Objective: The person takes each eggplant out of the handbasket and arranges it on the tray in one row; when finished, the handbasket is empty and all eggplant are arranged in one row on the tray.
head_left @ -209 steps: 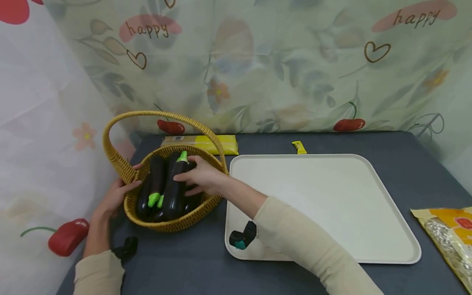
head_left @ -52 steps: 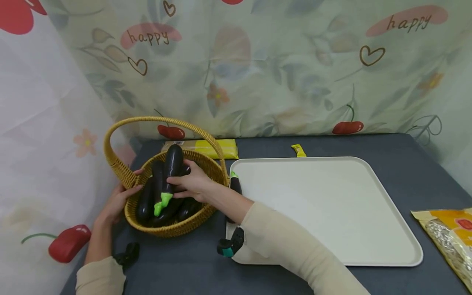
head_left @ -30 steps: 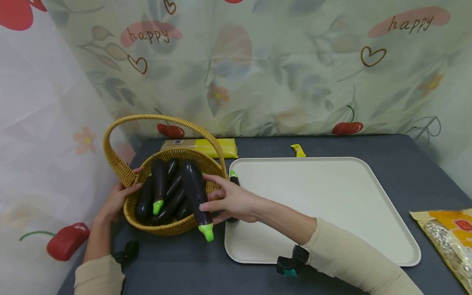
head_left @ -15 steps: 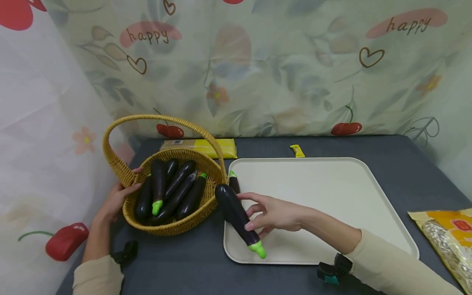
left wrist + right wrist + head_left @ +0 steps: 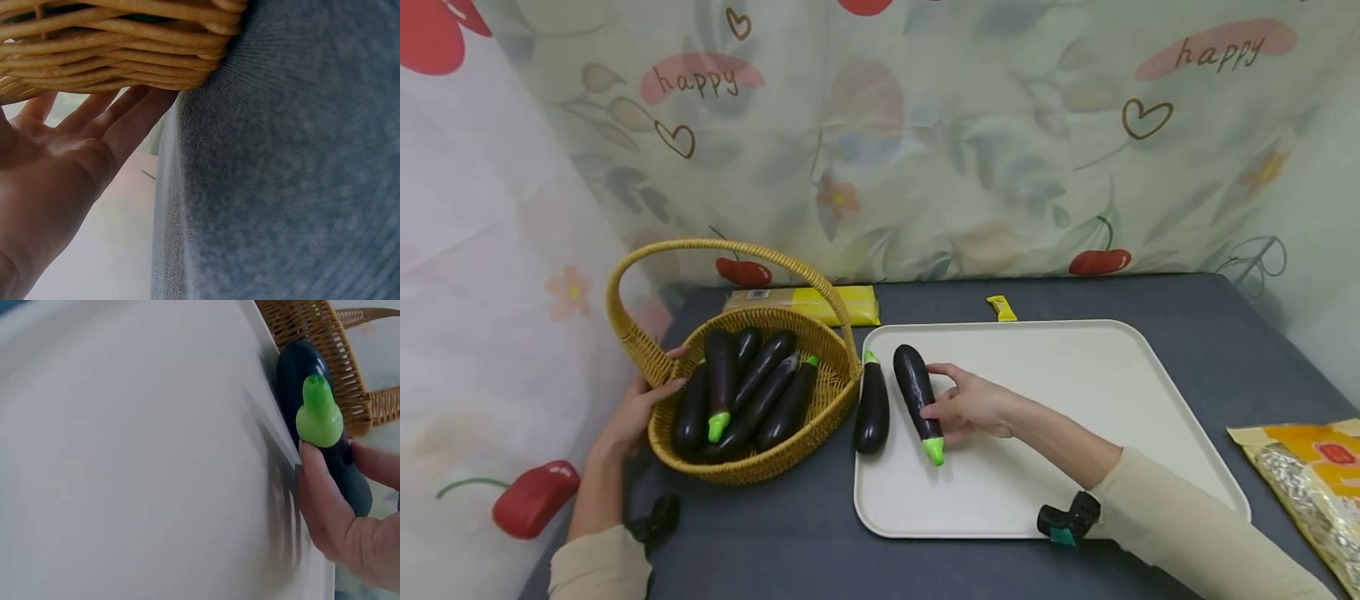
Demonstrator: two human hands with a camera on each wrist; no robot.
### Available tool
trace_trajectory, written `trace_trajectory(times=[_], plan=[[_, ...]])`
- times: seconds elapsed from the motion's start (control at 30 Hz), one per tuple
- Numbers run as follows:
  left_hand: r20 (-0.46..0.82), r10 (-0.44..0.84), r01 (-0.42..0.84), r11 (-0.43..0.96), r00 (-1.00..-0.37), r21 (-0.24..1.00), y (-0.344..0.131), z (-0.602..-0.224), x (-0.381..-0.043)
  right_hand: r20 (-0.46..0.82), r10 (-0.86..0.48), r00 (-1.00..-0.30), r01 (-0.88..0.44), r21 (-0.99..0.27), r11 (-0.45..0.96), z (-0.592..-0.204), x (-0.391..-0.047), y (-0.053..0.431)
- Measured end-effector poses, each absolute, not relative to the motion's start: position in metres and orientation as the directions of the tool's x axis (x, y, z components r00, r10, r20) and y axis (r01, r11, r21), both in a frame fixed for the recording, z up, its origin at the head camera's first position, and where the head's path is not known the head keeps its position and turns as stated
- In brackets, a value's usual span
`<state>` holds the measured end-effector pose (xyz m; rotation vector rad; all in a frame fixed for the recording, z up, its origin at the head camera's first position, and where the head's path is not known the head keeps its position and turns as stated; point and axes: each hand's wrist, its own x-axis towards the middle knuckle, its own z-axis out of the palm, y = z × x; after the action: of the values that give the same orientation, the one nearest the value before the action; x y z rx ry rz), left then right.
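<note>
L hand point(image 5: 632, 417) grips oval tan wicker basket point(image 5: 831, 412) w/ dk-purple eggplants point(image 5: 765, 408); loose dk-purple eggplant point(image 5: 872, 412) along L edge of white rect. tray point(image 5: 1075, 367); long, glossy dk-purple eggplant point(image 5: 914, 385) w/ bright-green cap point(image 5: 933, 451), tilted over tray, pinched by R hand point(image 5: 973, 404)

Table point(image 5: 760, 537): dark grey-blue, cloth-like top, running under both hands
Basket point(image 5: 752, 473): woven, tall hoop handle, just right of the left hand point(image 5: 634, 412), which touches its side
Tray point(image 5: 1075, 375): white, shallow, rounded corners, below the right hand point(image 5: 973, 403)
Packet point(image 5: 842, 304): flat, yellow and tan, beyond both hands, between them left to right
Wrapper point(image 5: 1002, 307): small, yellow, farther off than the right hand
Bag point(image 5: 1307, 475): part clear, part orange, well right of the right hand
</note>
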<state>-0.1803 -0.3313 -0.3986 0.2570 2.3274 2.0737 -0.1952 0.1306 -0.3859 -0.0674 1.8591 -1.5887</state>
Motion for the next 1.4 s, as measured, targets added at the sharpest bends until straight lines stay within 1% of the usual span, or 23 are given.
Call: trace_trajectory(times=[0.13,0.27,0.4,0.5,0.6,0.8,0.97,1.2,1.3,1.4], plan=[[0.099,0.124,0.112,0.102,-0.987,0.988,-0.331,-0.400,-0.181,-0.475,-0.388,-0.790,0.388,-0.877,0.284,-0.389,-0.204,0.121],[0.094,0.119,0.109,0.124,-0.988,0.986,-0.331,-0.401,-0.182,-0.478,-0.332,-0.813,0.370,-0.865,0.340,-0.389,-0.208,0.113],[0.092,0.123,0.108,0.129,-0.988,0.986,-0.331,-0.401,-0.183,-0.467,-0.308,-0.829,0.336,-0.856,0.393,-0.389,-0.210,0.107],[0.093,0.127,0.109,0.124,-0.988,0.986,-0.331,-0.401,-0.184,-0.471,-0.299,-0.830,0.338,-0.851,0.402,-0.388,-0.210,0.104],[0.090,0.126,0.106,0.126,-0.988,0.986,-0.331,-0.401,-0.185,-0.482,-0.285,-0.828,0.360,-0.848,0.388,-0.388,-0.210,0.102],[0.080,0.118,0.097,0.145,-0.990,0.985,-0.332,-0.401,-0.185,-0.482,-0.310,-0.820,0.393,-0.866,0.308,-0.389,-0.211,0.101],[0.068,0.121,0.085,0.147,-0.990,0.985,-0.332,-0.400,-0.184,-0.475,-0.311,-0.823,0.391,-0.871,0.297,-0.388,-0.212,0.105],[0.064,0.118,0.079,0.128,-0.991,0.989,-0.333,-0.399,-0.184,-0.452,-0.298,-0.841,0.379,-0.885,0.271,-0.378,-0.220,0.122],[0.058,0.118,0.073,0.121,-0.991,0.990,-0.333,-0.399,-0.183,-0.441,-0.329,-0.835,0.371,-0.893,0.255,-0.371,-0.222,0.130],[0.058,0.119,0.073,0.119,-0.991,0.990,-0.333,-0.399,-0.183,-0.429,-0.397,-0.812,0.356,-0.902,0.246,-0.363,-0.224,0.138]])
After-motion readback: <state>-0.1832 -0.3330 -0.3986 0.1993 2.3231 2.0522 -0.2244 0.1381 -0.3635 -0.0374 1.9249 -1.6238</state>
